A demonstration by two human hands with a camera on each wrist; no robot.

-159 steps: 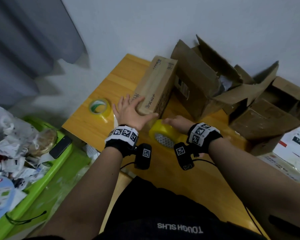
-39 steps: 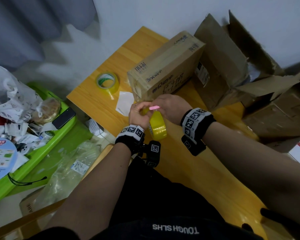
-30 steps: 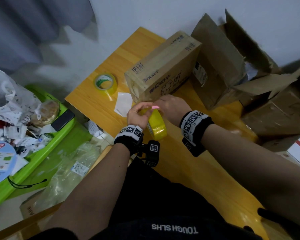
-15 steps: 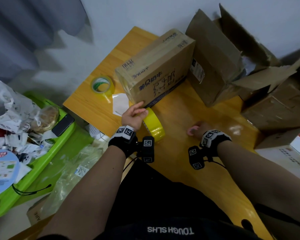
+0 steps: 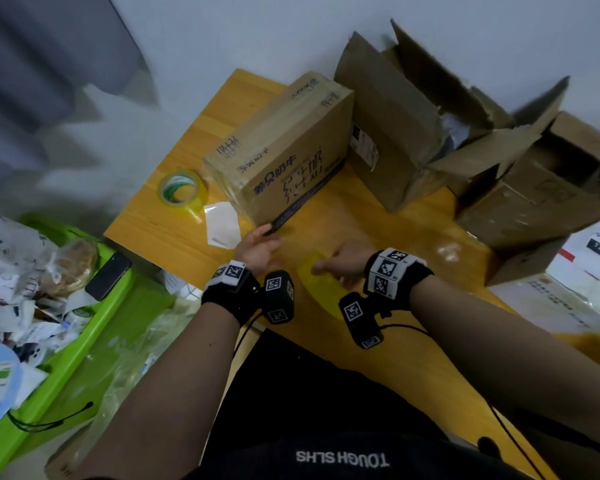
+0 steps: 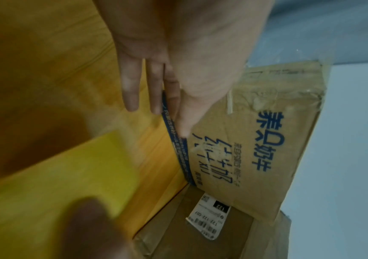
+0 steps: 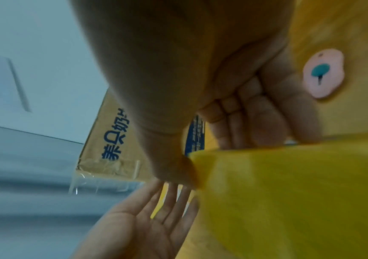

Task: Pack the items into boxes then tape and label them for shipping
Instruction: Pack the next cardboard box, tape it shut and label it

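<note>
A closed cardboard box (image 5: 281,157) with blue print lies on the wooden table (image 5: 413,358). My left hand (image 5: 262,242) is flat, its straight fingers (image 6: 132,91) along the box's (image 6: 256,140) bottom front edge near the corner. Just right of it, my right hand (image 5: 329,266) grips a blurred yellow tape roll (image 5: 321,292). In the right wrist view the thumb and curled fingers (image 7: 256,122) pinch the roll's (image 7: 289,201) edge. A small pink object (image 7: 323,75) lies on the table beyond the fingers.
A green-cored clear tape roll (image 5: 181,188) and a white label (image 5: 222,225) lie left of the box. Open cardboard boxes (image 5: 395,133) crowd the back right, with printed papers (image 5: 589,271) beside them. A green tray (image 5: 84,323) of clutter sits lower left.
My left hand has let go of the yellow roll and lies flat at the box corner. My right hand moved left from the bare table, left the pink object there, and took the roll.
</note>
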